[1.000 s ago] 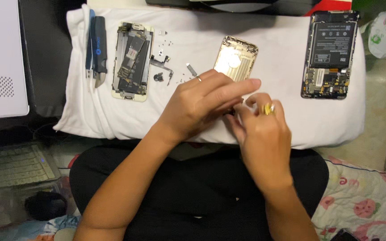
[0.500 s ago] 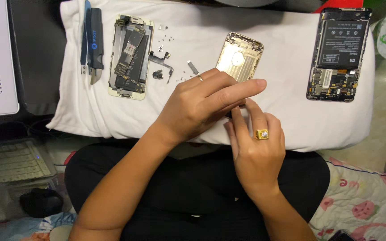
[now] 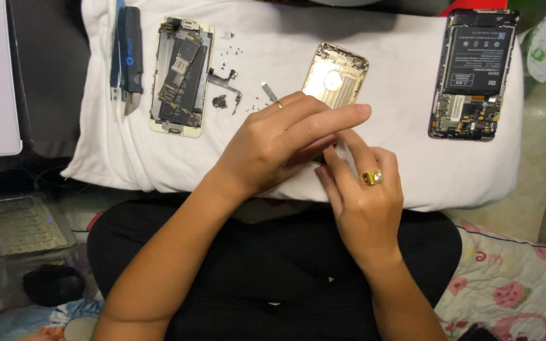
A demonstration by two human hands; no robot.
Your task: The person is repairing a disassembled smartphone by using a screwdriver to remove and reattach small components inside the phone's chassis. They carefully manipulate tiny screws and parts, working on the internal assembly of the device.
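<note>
1. Fingers of my left hand are curled in over something small and dark at the fingertips, with the forefinger stretched out straight; what the thing is I cannot tell.
2. Meeting it from below, my right hand has thumb and forefinger pinched up against that same hidden spot, and a gold ring sits on one finger.
3. Both hands work over a white pillow lying across my lap.
4. At the far left of the pillow lies a blue tool, and just beside it an opened phone body with its circuit board showing.
5. Small loose parts and screws are scattered next to it.
6. A gold phone shell lies just above my fingers, empty inside.
7. Well to the right lies a dark opened phone with its battery in place.
8. A laptop keyboard sits on the floor at left, a patterned quilt at right.
</note>
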